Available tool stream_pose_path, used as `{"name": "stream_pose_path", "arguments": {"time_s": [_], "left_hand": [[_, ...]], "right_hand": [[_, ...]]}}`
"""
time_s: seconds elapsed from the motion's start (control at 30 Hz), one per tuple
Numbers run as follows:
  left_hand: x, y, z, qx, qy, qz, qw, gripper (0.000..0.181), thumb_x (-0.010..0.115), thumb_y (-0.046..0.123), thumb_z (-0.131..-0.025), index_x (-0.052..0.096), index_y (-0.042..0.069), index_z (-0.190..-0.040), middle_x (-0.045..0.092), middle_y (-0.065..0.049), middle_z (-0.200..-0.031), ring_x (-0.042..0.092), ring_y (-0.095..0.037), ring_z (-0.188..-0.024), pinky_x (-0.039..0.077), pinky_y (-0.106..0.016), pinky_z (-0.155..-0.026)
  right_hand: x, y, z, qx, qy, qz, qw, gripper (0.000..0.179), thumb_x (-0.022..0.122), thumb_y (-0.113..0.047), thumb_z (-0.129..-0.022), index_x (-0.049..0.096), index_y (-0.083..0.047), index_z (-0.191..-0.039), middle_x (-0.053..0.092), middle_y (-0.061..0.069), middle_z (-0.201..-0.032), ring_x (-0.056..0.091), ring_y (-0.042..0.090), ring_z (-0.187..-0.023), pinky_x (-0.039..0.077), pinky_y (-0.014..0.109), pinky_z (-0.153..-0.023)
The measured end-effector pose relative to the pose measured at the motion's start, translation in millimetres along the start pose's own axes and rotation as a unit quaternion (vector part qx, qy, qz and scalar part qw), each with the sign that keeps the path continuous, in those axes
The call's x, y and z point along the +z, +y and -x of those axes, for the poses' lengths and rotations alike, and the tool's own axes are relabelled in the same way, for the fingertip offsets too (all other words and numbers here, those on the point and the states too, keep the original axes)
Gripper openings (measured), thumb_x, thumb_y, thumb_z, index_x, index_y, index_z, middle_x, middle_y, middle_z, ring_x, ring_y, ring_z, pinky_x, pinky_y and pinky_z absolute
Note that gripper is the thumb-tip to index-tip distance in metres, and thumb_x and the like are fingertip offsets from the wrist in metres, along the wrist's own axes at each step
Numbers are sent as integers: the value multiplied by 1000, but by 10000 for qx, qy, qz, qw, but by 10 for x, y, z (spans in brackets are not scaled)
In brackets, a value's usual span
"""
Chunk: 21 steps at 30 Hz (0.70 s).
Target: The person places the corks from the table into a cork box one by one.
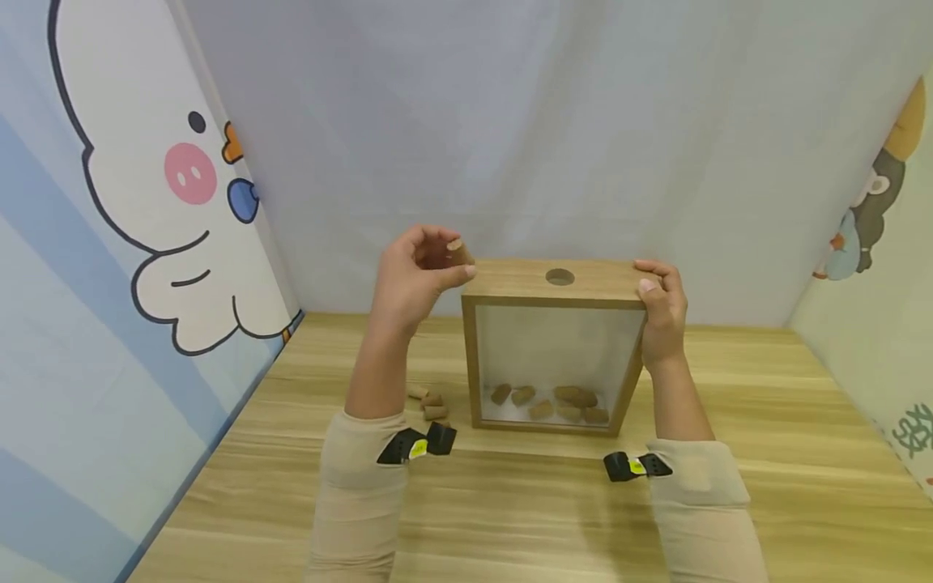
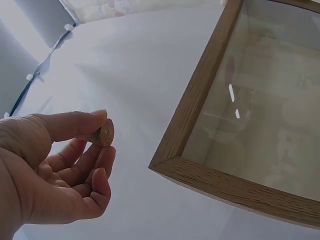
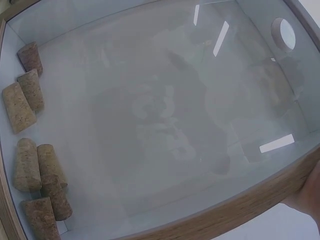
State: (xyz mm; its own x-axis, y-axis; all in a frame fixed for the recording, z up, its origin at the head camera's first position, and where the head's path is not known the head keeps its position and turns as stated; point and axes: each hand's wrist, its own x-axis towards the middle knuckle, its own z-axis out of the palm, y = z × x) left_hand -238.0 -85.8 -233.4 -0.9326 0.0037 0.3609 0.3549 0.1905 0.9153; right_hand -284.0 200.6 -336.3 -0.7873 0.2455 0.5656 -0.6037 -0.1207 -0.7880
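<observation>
Between thumb and fingers my left hand (image 1: 408, 279) pinches a cork (image 1: 459, 251), just off the upper left corner of a wooden frame box (image 1: 510, 279). The left wrist view shows that cork (image 2: 102, 134) end-on, apart from the box's wooden edge (image 2: 192, 95). My right hand (image 1: 662, 312) grips the box's upper right corner, thumb in front and fingers over the top. The box stands upright with a clear front and a round hole (image 1: 560, 277) in its top. Several corks (image 3: 30, 165) lie inside along its bottom.
Several loose corks (image 1: 433, 405) lie on the wooden table (image 1: 510, 510), left of the box near my left forearm. A pale curtain (image 1: 466, 121) hangs behind. Panels with cartoon prints (image 1: 191, 172) stand on both sides.
</observation>
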Motion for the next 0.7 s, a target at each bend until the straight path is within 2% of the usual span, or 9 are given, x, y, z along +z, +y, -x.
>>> {"name": "stream_pose_path", "arguments": {"time_s": [0.2,0.37,0.5,0.7], "left_hand": [[57,121,-148,-397,-172,-257,9987,33,76,2,-75,62,6,-105,60,-7,-99,57,-20,-92,47,-34,-78],[161,168,-241,-607,-519,-273,9964,32,75,-1,-76,63,6,-105,58,-10,-98,55,-23,-90,46,-36,-76],[306,167,-296,-771,-821,-209,9934,32,73,-5,-75,63,5,-103,57,-10,-96,54,-24,-89,46,-34,-75],[595,129,-391,-946,-1101,-336,9888,33,74,-7,-72,63,2,-102,61,-10,-94,58,-23,-87,48,-29,-73]], "right_hand": [[-16,-1,0,-1,-2,49,10000,28,44,-21,-84,60,-13,-106,46,5,-111,39,19,-95,26,34,-81],[-14,-12,-16,16,-5,49,10000,28,44,-21,-84,60,-14,-106,46,6,-111,40,19,-93,27,35,-79],[-21,0,-11,75,1,27,10000,28,44,-21,-84,60,-15,-105,46,6,-107,41,19,-90,30,34,-75],[-30,19,-9,126,-23,-16,9999,27,44,-21,-84,59,-15,-106,48,7,-103,43,19,-88,33,33,-72]]}}
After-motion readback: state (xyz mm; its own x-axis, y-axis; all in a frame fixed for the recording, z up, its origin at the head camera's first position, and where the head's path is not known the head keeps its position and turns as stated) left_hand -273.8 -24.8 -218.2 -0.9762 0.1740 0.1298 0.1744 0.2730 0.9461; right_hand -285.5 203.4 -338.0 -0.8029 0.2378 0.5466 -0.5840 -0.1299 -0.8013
